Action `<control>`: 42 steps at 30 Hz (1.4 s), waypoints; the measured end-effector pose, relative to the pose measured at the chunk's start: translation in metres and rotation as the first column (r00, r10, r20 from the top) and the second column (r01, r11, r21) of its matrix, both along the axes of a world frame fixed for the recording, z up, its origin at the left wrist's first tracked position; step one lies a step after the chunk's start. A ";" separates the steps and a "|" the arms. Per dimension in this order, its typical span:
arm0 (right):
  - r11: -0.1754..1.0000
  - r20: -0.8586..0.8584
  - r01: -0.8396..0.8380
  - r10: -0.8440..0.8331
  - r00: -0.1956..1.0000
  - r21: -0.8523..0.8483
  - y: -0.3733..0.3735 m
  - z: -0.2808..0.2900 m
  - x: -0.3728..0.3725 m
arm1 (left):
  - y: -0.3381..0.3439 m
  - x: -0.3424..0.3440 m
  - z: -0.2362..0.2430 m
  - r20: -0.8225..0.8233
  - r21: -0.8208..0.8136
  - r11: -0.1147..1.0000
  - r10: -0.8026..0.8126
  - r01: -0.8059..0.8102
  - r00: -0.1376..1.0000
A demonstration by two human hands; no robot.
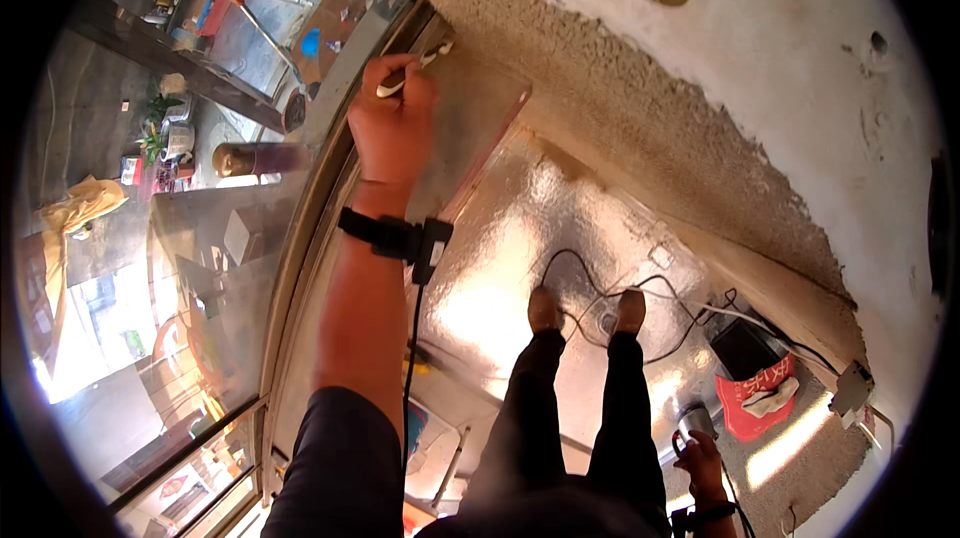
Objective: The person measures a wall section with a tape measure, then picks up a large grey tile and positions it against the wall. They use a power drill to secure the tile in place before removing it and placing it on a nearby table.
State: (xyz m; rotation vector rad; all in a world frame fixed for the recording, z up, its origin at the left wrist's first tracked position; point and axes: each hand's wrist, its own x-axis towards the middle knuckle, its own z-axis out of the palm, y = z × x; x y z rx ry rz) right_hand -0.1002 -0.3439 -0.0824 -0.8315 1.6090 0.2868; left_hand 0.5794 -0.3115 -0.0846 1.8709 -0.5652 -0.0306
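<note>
Shiny silver metal sheet (560, 238) fills the middle of the frame, and the person stands on it with two brown shoes (585, 310) side by side. Thin black and white cables (640, 313) loop around the shoes, so there is little free room for stepping there.

Up in the upper middle, the left hand (393, 123) is raised high and curled tight around a slim white pen-like tool (410, 76). Its tip touches the top edge of the sheet, right beside the long grey metal window frame (300, 238). The hand seems to be held this way so the tip stays steady on that edge. A black strap with a small box (398, 238) sits on the wrist, and a black wire hangs down from it.

At the lower right, the right hand (703, 463) hangs low, its fingers wrapped around a small grey round tool (695, 423), kept out of the way near the leg.

Rough pale wall (700, 128) curves along the right side, close to the sheet. A red bag (755, 398) lies on the floor beside a black box. Big glass window (170, 268) takes up the left side.
</note>
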 end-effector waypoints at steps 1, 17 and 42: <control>1.000 -0.001 0.001 -0.001 1.000 -0.002 0.002 0.001 -0.001 | -0.001 -0.004 0.003 -0.011 -0.043 0.999 0.006 -0.007 1.000; 0.999 0.029 0.005 -0.004 1.000 -0.041 -0.003 -0.005 0.004 | 0.001 -0.003 -0.002 -0.060 -0.042 0.999 0.026 -0.028 0.998; 1.000 0.024 0.000 0.001 1.000 -0.013 -0.003 -0.006 0.006 | 0.019 -0.021 0.006 -0.347 0.023 0.999 -0.015 0.024 0.938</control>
